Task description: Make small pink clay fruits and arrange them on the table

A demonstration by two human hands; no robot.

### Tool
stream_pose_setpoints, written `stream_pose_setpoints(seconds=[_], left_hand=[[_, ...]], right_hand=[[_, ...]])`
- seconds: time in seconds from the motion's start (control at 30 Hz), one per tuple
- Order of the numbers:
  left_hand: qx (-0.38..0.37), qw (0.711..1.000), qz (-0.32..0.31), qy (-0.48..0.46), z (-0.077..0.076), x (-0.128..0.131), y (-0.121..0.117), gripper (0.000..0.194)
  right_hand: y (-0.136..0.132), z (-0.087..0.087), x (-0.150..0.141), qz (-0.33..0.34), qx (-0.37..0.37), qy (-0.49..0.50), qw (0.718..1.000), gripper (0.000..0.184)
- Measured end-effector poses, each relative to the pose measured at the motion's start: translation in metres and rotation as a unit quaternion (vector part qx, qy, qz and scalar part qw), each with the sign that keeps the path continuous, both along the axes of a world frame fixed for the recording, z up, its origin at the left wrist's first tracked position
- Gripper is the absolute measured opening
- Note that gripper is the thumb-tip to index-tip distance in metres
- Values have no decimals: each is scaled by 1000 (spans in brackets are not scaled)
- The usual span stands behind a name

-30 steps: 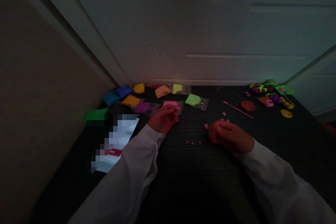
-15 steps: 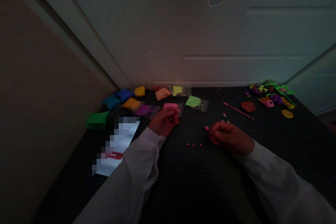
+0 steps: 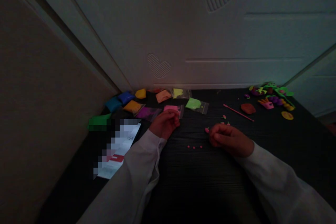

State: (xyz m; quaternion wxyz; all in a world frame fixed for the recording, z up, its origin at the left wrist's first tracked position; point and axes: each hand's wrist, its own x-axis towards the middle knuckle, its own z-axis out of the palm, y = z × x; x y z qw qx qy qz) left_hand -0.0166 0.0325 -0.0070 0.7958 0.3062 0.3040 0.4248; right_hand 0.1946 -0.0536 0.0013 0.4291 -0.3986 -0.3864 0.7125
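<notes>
My left hand [image 3: 166, 125] is closed with its fingers curled, just in front of a pink clay packet [image 3: 172, 109]. Whether anything is in it stays hidden. Across the dark table my right hand [image 3: 231, 140] is closed in a pinch, thumb against the fingers; what it may hold does not show. A small pink clay piece with a green top [image 3: 207, 130] lies right beside its fingertips. Behind that hand are several tiny pink-and-green pieces [image 3: 224, 117]. Three little pink balls [image 3: 194, 147] form a row on the table between the hands.
Soft clay packets, among them a light green one [image 3: 193, 104] and a blue one [image 3: 126, 97], line the back left. A lit phone [image 3: 119, 154] lies by my left forearm. To the right are a pink stick [image 3: 238, 112], a reddish-brown lump [image 3: 248, 108] and colourful clay figures [image 3: 273, 99].
The whole scene sits slightly lower in view, as the camera has tilted up a little. Both hands keep the same pose, and nothing on the table has visibly moved.
</notes>
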Motion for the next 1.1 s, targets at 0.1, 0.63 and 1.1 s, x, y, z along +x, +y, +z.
stream_pose_setpoints(seconds=[0.1, 0.63, 1.1], left_hand=[[8, 1000, -4, -7, -1, 0, 1, 9], [-9, 1000, -2, -2, 2, 0, 0, 9], [-12, 1000, 2, -1, 5, 2, -1, 9]], right_hand=[[0, 0, 0, 0, 5, -11, 1000, 23], [0, 0, 0, 16, 23, 6, 1000, 28], [0, 5, -2, 4, -24, -52, 998, 27]])
